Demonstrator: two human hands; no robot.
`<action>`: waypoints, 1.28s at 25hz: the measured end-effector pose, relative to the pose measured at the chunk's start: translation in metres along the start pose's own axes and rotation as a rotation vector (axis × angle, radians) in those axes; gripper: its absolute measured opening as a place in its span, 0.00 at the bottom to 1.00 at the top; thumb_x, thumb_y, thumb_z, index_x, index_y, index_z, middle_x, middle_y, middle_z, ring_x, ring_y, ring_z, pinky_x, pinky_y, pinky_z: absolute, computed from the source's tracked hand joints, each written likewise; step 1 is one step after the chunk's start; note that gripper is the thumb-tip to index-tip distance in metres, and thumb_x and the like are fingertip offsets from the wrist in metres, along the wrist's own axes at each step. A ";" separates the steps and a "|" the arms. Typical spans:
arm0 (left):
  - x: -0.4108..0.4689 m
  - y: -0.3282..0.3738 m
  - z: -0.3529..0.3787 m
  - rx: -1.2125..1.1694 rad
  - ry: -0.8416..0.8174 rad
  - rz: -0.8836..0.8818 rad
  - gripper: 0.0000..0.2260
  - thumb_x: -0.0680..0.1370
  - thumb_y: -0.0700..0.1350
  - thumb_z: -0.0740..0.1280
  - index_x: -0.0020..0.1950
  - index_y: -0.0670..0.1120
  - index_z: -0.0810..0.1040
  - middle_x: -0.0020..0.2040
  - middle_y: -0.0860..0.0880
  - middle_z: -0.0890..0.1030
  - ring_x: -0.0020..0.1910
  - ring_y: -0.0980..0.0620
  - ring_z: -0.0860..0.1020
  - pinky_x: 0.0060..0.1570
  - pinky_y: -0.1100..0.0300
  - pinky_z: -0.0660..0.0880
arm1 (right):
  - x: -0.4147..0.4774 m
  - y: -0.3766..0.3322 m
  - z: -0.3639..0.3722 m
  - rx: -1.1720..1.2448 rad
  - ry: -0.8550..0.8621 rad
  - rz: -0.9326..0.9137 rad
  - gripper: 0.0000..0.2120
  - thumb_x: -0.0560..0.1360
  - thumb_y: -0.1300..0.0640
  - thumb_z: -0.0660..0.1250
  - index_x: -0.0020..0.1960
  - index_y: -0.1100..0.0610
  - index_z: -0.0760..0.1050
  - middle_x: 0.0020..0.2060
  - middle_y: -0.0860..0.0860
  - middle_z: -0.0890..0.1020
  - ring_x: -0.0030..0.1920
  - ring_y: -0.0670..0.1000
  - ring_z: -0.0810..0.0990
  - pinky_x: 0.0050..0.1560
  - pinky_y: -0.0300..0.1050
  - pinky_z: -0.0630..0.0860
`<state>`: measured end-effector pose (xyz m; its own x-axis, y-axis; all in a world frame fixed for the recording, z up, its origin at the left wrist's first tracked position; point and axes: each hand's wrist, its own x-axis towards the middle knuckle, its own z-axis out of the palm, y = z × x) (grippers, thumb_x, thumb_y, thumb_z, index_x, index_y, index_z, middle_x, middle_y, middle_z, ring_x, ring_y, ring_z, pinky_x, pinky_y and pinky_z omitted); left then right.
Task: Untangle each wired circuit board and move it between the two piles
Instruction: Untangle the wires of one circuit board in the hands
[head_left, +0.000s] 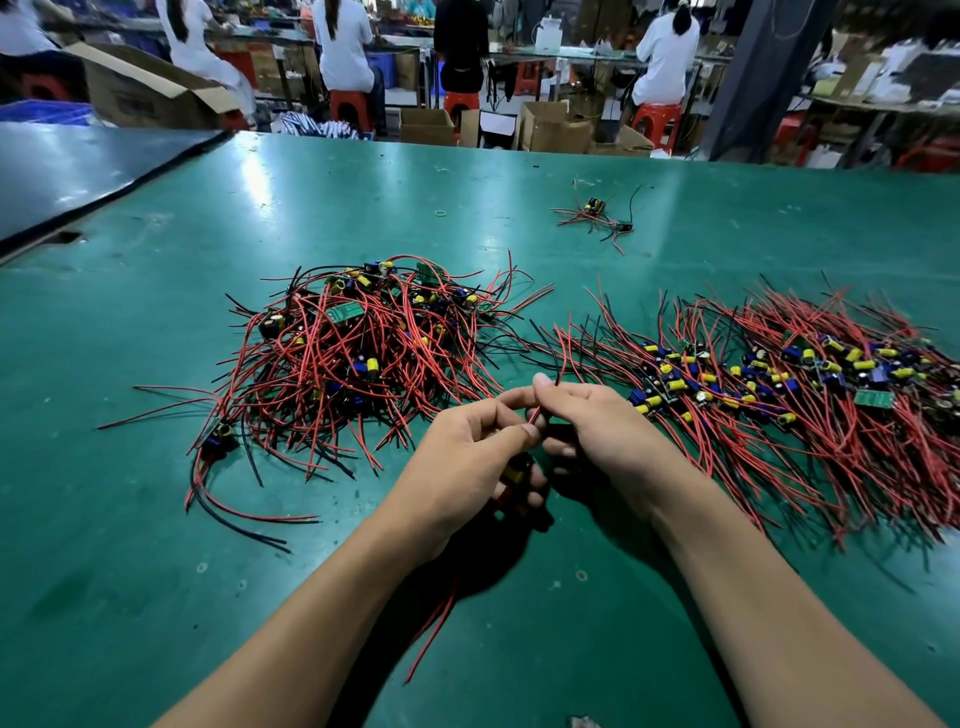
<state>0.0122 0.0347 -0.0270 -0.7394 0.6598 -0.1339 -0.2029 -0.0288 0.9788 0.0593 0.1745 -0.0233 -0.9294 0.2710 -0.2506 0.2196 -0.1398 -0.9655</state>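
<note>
A tangled heap of circuit boards (353, 353) with red and black wires lies left of centre on the green table (156, 597). A combed-out pile of boards (769, 379) spreads at the right, its wires lying roughly parallel. Between them, my left hand (462, 467) grips a small board (514, 475) with a yellow part, mostly hidden under its fingers. My right hand (592, 421) pinches that board's red and black wires (540, 410) beside my left fingertips. More of its wires (441, 618) hang below my left wrist.
One loose wired board (221, 439) lies at the heap's near left. A couple of boards (597, 213) sit far back on the table, with a rubber band (440, 213) near them. Seated people, red stools and cardboard boxes stand beyond the far edge.
</note>
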 end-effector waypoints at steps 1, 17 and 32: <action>-0.001 0.001 0.000 0.011 -0.010 -0.011 0.06 0.80 0.37 0.64 0.43 0.37 0.73 0.36 0.44 0.83 0.26 0.46 0.77 0.26 0.59 0.75 | -0.001 -0.001 -0.001 -0.087 0.048 -0.088 0.16 0.83 0.49 0.62 0.52 0.58 0.85 0.24 0.45 0.70 0.22 0.43 0.66 0.25 0.36 0.63; 0.003 -0.007 0.001 -0.016 -0.018 0.045 0.08 0.82 0.36 0.61 0.49 0.32 0.76 0.33 0.43 0.81 0.29 0.48 0.81 0.31 0.58 0.80 | -0.002 0.007 0.004 0.123 -0.072 -0.093 0.14 0.76 0.52 0.72 0.48 0.65 0.81 0.26 0.55 0.74 0.21 0.50 0.70 0.23 0.40 0.72; -0.005 0.004 0.006 -0.146 -0.107 -0.053 0.05 0.80 0.35 0.63 0.48 0.35 0.77 0.33 0.41 0.79 0.28 0.48 0.81 0.31 0.60 0.79 | 0.013 -0.002 -0.008 0.475 0.205 -0.063 0.20 0.83 0.47 0.62 0.36 0.56 0.76 0.26 0.47 0.66 0.18 0.42 0.58 0.19 0.35 0.56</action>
<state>0.0191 0.0363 -0.0217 -0.6541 0.7394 -0.1596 -0.3365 -0.0954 0.9369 0.0492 0.1864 -0.0254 -0.8490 0.4670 -0.2472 -0.0383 -0.5210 -0.8527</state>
